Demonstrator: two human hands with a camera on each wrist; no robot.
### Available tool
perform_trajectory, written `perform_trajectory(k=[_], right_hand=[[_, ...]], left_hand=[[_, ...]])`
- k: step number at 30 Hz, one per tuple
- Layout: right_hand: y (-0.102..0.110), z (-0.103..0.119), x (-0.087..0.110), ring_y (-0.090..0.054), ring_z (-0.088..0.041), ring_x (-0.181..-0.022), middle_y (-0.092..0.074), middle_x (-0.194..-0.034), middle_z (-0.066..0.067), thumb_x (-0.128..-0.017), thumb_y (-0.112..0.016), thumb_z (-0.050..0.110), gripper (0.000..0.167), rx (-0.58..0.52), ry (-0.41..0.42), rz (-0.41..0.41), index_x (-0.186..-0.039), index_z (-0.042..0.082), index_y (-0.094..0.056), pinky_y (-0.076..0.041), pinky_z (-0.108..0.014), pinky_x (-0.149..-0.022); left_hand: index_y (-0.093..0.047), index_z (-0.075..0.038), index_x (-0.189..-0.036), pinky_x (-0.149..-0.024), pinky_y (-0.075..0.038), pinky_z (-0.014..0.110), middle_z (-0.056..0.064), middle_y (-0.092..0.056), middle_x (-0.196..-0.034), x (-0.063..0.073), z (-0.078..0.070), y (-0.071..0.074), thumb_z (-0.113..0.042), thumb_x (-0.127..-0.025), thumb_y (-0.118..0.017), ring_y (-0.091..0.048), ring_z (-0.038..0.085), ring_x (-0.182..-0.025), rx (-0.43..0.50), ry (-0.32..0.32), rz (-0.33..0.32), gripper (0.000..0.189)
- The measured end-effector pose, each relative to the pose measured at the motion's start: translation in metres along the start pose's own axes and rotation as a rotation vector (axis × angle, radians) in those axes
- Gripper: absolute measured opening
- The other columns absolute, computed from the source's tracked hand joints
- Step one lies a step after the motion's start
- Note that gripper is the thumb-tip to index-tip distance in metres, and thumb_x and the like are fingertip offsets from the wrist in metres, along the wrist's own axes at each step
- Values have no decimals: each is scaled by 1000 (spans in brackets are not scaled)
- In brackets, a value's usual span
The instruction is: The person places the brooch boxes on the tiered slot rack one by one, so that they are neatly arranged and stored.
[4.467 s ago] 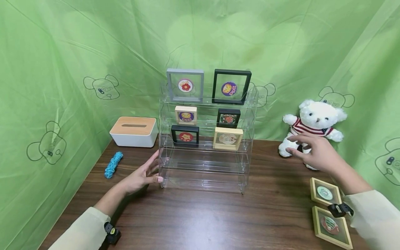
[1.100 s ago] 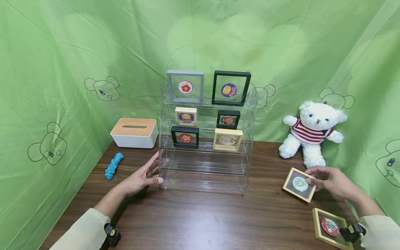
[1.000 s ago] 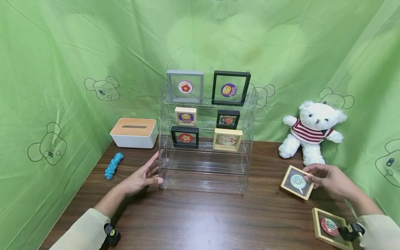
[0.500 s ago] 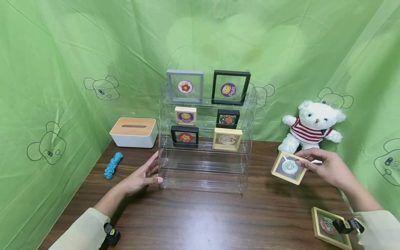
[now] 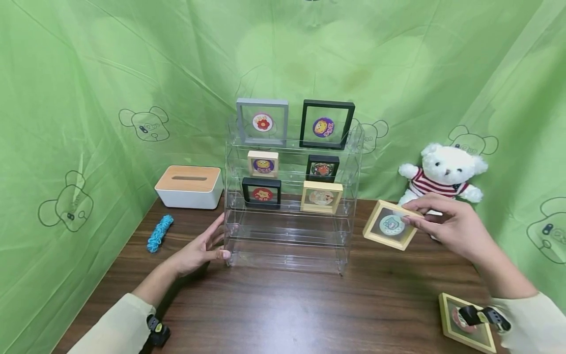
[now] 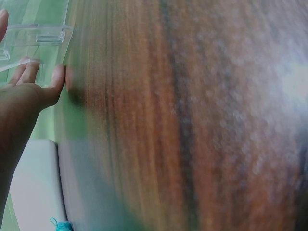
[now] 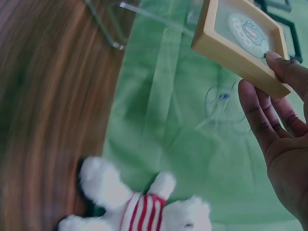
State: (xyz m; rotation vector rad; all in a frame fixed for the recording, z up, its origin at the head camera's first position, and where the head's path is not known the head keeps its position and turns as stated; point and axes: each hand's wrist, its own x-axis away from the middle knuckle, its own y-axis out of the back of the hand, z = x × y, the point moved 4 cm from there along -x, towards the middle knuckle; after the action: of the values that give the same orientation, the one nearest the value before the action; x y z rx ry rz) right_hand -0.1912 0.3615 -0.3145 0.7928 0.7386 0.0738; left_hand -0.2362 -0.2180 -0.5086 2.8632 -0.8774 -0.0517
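In the head view, my right hand [image 5: 451, 223] pinches a light wooden picture frame [image 5: 373, 235] by its right corner, thumb on the front. The frame has a round pale-green badge and is held tilted above the table. In the right wrist view, the fingers of my right hand [image 7: 284, 144] lie under the frame's edge [image 7: 236, 62]. My left hand [image 5: 201, 250] rests against the lower left side of a clear tiered display stand [image 5: 287, 255], its fingers loosely extended. On the upper tiers stand several frames, among them a grey frame [image 5: 239, 123] and a black frame [image 5: 305, 123].
A white teddy bear [image 5: 435, 184] in a striped shirt sits behind my right hand. Another wooden frame [image 5: 446, 319] lies front right, partly under the wrist camera. Left of the stand are a wood-topped tissue box [image 5: 187, 196] and a blue cord bundle [image 5: 160, 233].
My right hand has picked up the badge frame from the right side of the table, raised it and carried it left towards the stand. The left hand has stayed at the stand's side.
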Motion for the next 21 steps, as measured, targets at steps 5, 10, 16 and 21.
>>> perform_trajectory(k=[5, 10, 16, 21], right_hand=[[-11, 21, -12, -73, 3, -92, -79, -104, 8, -70, -90, -25, 51, -70, 61, -3, -111, 6, -84, -62, -12, -77], [-28, 40, -24, -73, -3, -92, -78, -103, 2, -71, -89, -26, 49, -156, 75, -20, -110, 2, -84, -64, -15, -76], [-54, 58, -40, -70, -1, -88, -79, -101, -8, -72, -88, -25, 45, -176, 151, -52, -109, 1, -85, -62, -14, -75], [-75, 68, -48, -71, -2, -93, -78, -104, -9, -74, -89, -23, 46, -132, 207, -60, -111, 4, -84, -62, -12, -81]], left_hand=[[8, -30, -179, -131, -31, 61, 24, 8, -186, 0, 1, 0, -8, -104, -76, -3, 61, -167, 0, 8, -5, 114], [7, -33, -179, -129, -19, 75, 24, 11, -185, 0, 2, 0, -10, -104, -76, -2, 63, -166, -10, 14, -14, 114], [7, -33, -179, -129, -19, 76, 27, 8, -185, 0, 1, -1, -8, -105, -75, -2, 64, -166, -11, -6, -7, 114], [7, -33, -179, -129, -20, 74, 25, 7, -186, 0, 1, 0, -8, -104, -76, -3, 61, -167, 2, -4, -12, 114]])
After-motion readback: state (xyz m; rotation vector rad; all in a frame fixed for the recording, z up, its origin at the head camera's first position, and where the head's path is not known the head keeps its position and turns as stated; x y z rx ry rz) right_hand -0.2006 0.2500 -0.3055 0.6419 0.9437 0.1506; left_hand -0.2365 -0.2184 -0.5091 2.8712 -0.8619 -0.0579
